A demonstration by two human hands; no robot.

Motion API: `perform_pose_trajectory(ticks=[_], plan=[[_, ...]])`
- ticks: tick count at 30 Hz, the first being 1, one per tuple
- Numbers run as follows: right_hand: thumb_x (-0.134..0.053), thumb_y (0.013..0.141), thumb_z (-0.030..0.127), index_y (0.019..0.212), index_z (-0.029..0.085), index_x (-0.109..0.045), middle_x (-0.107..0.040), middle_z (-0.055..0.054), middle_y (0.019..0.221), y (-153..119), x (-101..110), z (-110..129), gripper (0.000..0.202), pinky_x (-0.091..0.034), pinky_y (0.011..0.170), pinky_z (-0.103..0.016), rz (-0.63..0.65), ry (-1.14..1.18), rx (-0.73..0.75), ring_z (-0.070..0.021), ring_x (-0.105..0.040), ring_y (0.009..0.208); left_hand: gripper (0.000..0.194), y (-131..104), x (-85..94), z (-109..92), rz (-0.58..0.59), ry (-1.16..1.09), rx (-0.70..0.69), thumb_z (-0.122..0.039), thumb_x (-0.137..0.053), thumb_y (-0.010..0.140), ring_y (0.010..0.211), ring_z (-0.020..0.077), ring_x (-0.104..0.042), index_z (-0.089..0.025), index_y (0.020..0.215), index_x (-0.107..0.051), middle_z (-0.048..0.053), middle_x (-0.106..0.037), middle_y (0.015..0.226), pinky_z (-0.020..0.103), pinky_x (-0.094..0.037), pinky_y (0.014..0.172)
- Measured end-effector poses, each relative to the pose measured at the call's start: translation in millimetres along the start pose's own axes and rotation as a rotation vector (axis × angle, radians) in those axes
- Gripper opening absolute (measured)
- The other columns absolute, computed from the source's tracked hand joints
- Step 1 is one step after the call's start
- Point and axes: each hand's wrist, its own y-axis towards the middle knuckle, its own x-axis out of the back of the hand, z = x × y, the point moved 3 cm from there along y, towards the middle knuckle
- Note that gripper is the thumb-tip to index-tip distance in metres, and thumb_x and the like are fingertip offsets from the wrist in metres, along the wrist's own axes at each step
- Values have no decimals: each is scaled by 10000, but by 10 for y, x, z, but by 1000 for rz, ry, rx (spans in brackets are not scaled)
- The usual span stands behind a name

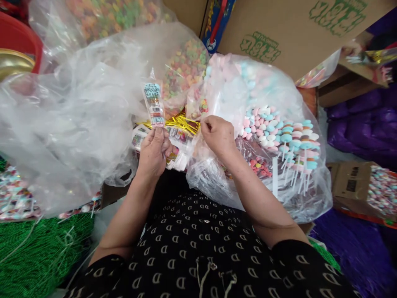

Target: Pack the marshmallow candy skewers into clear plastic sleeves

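Note:
My left hand (155, 153) is closed round the lower end of a small clear packet of candy (154, 103), which stands upright above the fist. The packet has printed lettering and a barcode, with pale blue and reddish candy showing. My right hand (218, 134) is closed in a pinch at the right ends of a bundle of gold twist ties (182, 123); whether it grips anything is hidden. Flat printed bags (181, 136) lie under the ties, between my hands. Right of my right hand, marshmallow skewers (300, 142) on white sticks lie in a large clear bag.
Large plastic bags of ring-shaped gummies (186, 66) stand ahead. Loose marshmallows (263, 124) fill part of the right bag. A cardboard box (291, 29) rises behind. Another person's hand (352, 47) shows at the upper right. Green strands (46, 252) lie lower left.

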Motion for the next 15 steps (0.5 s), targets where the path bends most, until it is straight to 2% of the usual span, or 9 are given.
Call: perform_pose_trajectory(ticks=[3, 5, 7, 9, 12, 15], plan=[[-577, 940, 287, 725, 225, -585, -619, -3, 684, -143, 138, -46, 223, -468, 659, -306, -75, 327, -61, -157, -576, 665, 335, -31, -63, 22, -1, 28, 48, -388, -655, 1007, 363, 62, -322, -211, 730, -595, -104, -330, 470, 210, -445, 457], [-583, 955, 366, 775, 224, -599, -607, 21, 670, -248, 182, -17, 230, -453, 590, -275, -29, 554, -101, -122, -538, 593, 304, -56, -118, 52, 13, 58, 81, -379, -682, 984, 370, 58, -308, -214, 748, -586, -108, -335, 478, 203, -429, 445], [-581, 959, 402, 827, 221, -623, -619, 27, 685, -341, 201, 49, 228, -450, 566, -261, 25, 675, -101, -107, -529, 568, 272, -86, -184, 95, 43, 83, 115, -352, -708, 953, 380, 54, -298, -214, 760, -576, -110, -345, 490, 195, -409, 429], [-588, 943, 370, 819, 222, -630, -631, 22, 701, -405, 213, 111, 198, -471, 603, -267, 8, 633, -49, -114, -550, 601, 246, -122, -254, 145, 85, 106, 152, -320, -712, 929, 387, 51, -300, -209, 762, -570, -110, -350, 504, 193, -401, 424], [-570, 911, 272, 761, 229, -612, -666, 1, 735, -452, 201, 149, 161, -505, 697, -293, -77, 437, 34, -142, -594, 687, 210, -178, -342, 205, 145, 127, 182, -267, -705, 897, 397, 51, -317, -199, 752, -570, -109, -346, 516, 197, -414, 434], [-548, 894, 225, 743, 230, -601, -690, -15, 755, -471, 160, 129, 160, -519, 730, -304, -96, 336, 60, -158, -617, 716, 212, -214, -393, 236, 185, 128, 186, -291, -707, 887, 413, 59, -334, -190, 747, -585, -101, -357, 525, 208, -434, 439]])
